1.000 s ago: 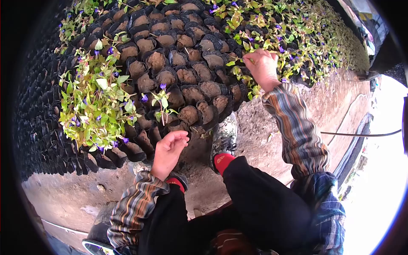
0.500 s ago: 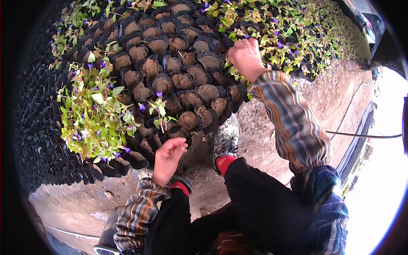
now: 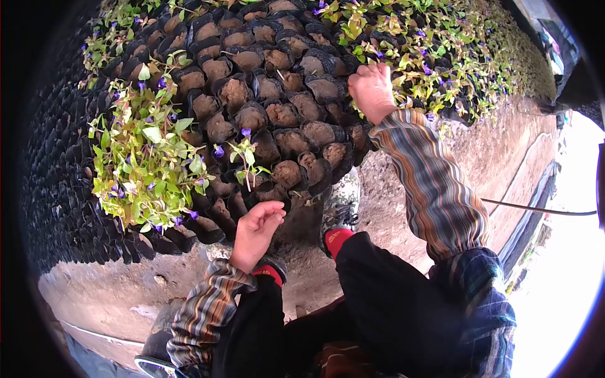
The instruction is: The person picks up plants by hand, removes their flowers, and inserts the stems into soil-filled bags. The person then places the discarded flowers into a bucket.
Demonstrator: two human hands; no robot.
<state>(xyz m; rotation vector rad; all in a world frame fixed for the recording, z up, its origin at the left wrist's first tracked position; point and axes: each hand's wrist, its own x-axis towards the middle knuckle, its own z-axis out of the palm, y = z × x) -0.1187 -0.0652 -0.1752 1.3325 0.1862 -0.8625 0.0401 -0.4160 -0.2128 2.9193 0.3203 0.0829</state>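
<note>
My right hand (image 3: 372, 92) is closed, knuckles up, at the left edge of a dense patch of small plants (image 3: 409, 60) with green-yellow leaves and purple flowers. Its fingertips are hidden, so what they grip cannot be seen. My left hand (image 3: 257, 232) hovers near the front edge of the black pots, fingers curled together with the thumb close by and nothing visible in them. Just above it, a single seedling (image 3: 244, 156) with a pale stem and purple flower lies across soil-filled pots (image 3: 282, 115). A heap of similar seedlings (image 3: 148, 164) rests on the pots further left.
Rows of black pots (image 3: 57, 189) stretch away at the far left. My shoes, one of them a patterned shoe (image 3: 341, 205), stand on bare dirt (image 3: 384, 195) close to the pots. A thin dark hose or rod (image 3: 539, 208) crosses at the right.
The view has shifted slightly, so pots and plants appear a little lower and further right. My right hand stays at the plant patch, and my left hand keeps its curled pose.
</note>
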